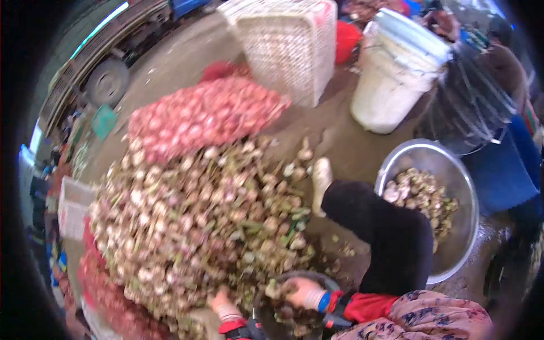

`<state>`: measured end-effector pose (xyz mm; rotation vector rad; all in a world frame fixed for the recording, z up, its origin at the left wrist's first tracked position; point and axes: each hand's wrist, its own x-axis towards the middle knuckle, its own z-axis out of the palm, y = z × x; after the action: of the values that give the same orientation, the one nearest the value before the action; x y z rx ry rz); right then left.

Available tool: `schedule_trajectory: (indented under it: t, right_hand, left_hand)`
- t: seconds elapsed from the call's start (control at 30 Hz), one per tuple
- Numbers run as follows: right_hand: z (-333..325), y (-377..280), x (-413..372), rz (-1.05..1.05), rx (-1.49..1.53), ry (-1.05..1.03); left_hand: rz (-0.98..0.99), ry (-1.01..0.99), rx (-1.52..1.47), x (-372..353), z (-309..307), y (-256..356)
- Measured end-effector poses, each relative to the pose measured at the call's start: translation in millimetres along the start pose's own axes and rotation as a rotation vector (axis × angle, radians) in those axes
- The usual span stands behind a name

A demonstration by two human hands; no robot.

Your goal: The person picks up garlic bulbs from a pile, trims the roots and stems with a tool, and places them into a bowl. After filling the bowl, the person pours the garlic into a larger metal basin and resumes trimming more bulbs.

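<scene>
A large heap of garlic bulbs (187,226) covers the ground on the left. At its lower edge is my left hand (222,303), close against the bulbs; its fingers are blurred. My right hand (305,293) is over a dark round basin (328,280) that contains some garlic, its fingers bent around a bulb (274,289) or resting beside it; the blur hides which. Both wrists show pale glove cuffs and red sleeves.
A steel bowl (462,226) with garlic stands to the right of my leg (391,232). Beyond the heap lie a red mesh sack (198,116), a white plastic crate (289,51) and a white bucket (391,79). A blue tub (501,170) is at the right.
</scene>
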<state>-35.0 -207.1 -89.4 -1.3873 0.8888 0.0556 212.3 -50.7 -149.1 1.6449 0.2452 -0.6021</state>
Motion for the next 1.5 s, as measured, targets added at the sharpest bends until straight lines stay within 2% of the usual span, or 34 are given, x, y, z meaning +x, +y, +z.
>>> schedule_trajectory:
  t: [0.03,0.07,0.13,0.17,0.23,0.3,0.37,0.4,0.47,0.5,0.57,0.6,0.63,0.67,0.7,0.77,0.8,0.83,0.9,0.93,0.97,1.0,1.03,1.07,1.1,1.13,1.2,1.23,1.33,1.4,1.5]
  right_hand:
    - [7,7,6,0.028,-0.074,0.032]
    - [12,18,14,-0.002,-0.033,0.008]
    - [14,17,20,-0.007,0.0,-0.009]
    - [14,19,17,0.011,-0.028,-0.004]
    - [19,30,25,0.006,-0.055,0.005]
    - [29,50,36,-0.022,-0.011,-0.136]
    - [25,36,30,0.052,-0.066,-0.123]
    - [29,42,32,0.059,-0.081,-0.143]
    - [31,38,29,0.056,-0.095,-0.166]
    - [26,26,25,0.057,-0.051,-0.165]
    - [15,-3,9,0.049,-0.004,-0.167]
    - [7,-20,-2,-0.003,0.13,-0.16]
    - [4,-30,-9,-0.055,0.264,-0.155]
    - [14,-18,-4,-0.077,0.476,-0.199]
    - [10,-25,-11,-0.084,0.475,-0.206]
    - [-2,-43,-29,-0.082,0.644,-0.31]
    - [7,-30,-25,-0.169,0.72,-0.349]
    - [2,-34,-32,-0.174,0.722,-0.352]
    - [-10,-41,-46,-0.107,0.619,-0.412]
    - [-6,-32,-46,-0.073,0.708,-0.424]
    - [2,-18,-39,-0.223,0.585,-0.359]
    - [4,0,-24,-0.18,0.584,-0.374]
    - [10,14,-20,-0.126,0.585,-0.403]
    - [3,6,-36,-0.316,0.29,-0.274]
    - [-15,-11,-49,-0.512,0.0,-0.152]
    - [-23,-22,-59,-0.524,-0.122,-0.15]
    - [-25,-26,-65,-0.581,-0.335,-0.163]
    - [-21,-23,-65,-0.618,-0.424,-0.17]
    - [-16,-27,-76,-0.687,-0.598,-0.277]
    - [-15,-28,-76,-0.698,-0.642,-0.32]
    - [-12,-28,-77,-0.707,-0.7,-0.367]
  left_hand:
    - [0.07,0.044,0.08,47,-7,-12]
    - [0.068,0.008,0.073,63,7,-13]
    - [0.248,0.304,0.906,84,22,-11]
    - [0.251,0.291,0.905,92,24,-9]
    - [0.104,0.311,0.733,101,27,-5]
    - [0.135,0.246,0.435,97,24,-7]
    - [0.031,0.595,0.854,175,-25,-70]
    - [0.036,0.593,0.855,168,-28,-68]
    - [0.177,0.225,0.18,123,-43,-51]
    - [0.188,0.226,0.18,75,-36,-23]
    - [0.063,-0.031,-0.045,-33,2,42]
    - [0.151,-0.163,-0.002,-44,0,41]
    - [0.151,-0.332,0.167,-61,-1,47]
    - [0.081,-0.429,0.173,-81,2,51]
    - [0.009,-0.526,0.181,-116,16,62]
    - [0.177,-0.536,0.256,-142,21,40]
    - [0.103,-0.643,0.064,-160,28,40]
    - [0.042,-0.66,-0.065,-177,36,41]
    - [-0.02,-0.676,-0.182,-212,51,61]
    - [-0.015,-0.668,-0.18,-222,60,63]
    - [0.07,-0.592,-0.174,-232,64,62]
    - [0.149,-0.498,-0.164,-240,59,56]
    - [0.124,-0.431,-0.234,-198,36,8]
    - [0.121,-0.364,-0.075,-227,48,31]
    - [0.137,-0.386,-0.089,-227,43,29]
    - [0.125,-0.425,-0.066,-229,33,31]
    - [0.344,-0.395,0.251,-213,8,11]
    - [0.299,-0.448,0.255,-219,11,22]
    - [0.318,-0.459,0.413,-244,-1,41]
    - [0.541,-0.516,0.598,-250,-4,42]
    - [0.572,-0.488,0.652,-258,-4,49]
